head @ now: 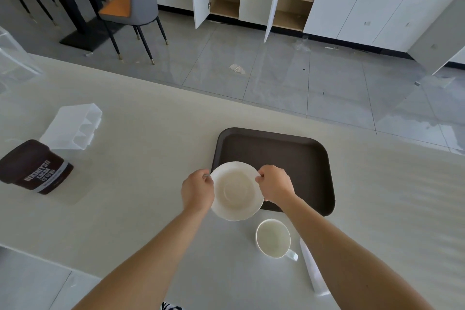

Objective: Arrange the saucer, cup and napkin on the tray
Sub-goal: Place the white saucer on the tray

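White paper, the napkin (312, 269), lies nearest me, partly under my right forearm, with the cup (273, 238) just beside it on the counter (151, 221). Beyond, my left hand (197, 190) and right hand (275, 185) pinch opposite rims of the saucer (236, 191), probably to keep it level, over the near-left corner of the brown tray (289, 158).

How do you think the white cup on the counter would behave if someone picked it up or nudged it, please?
The cup looks like glazed ceramic, so it is probably rigid, fragile and somewhat slick. It stands upright and looks empty, wide at the mouth, so a nudge would likely slide it on the smooth counter rather than tip it. Its small handle should give a secure pinch.
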A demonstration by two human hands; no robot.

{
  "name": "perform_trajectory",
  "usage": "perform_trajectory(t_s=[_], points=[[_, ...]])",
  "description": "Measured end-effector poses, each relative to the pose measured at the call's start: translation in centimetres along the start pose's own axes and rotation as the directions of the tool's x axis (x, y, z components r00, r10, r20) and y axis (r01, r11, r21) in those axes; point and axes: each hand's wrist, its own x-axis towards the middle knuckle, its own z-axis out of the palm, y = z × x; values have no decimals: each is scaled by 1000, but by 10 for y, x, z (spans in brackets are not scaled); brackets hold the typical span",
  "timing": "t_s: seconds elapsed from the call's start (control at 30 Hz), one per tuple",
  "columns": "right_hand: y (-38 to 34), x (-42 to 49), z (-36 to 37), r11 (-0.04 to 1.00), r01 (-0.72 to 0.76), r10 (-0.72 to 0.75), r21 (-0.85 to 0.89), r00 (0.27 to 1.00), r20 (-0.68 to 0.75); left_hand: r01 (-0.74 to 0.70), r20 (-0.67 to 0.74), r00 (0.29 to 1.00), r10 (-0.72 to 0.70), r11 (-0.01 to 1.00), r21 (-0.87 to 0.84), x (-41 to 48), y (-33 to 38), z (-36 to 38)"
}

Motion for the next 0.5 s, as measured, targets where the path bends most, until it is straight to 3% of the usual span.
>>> perform_trajectory(t_s=[0.5], points=[[18,27,10,979,-138,138,153,990,9,-40,108,993,40,999,-6,10,26,21]])
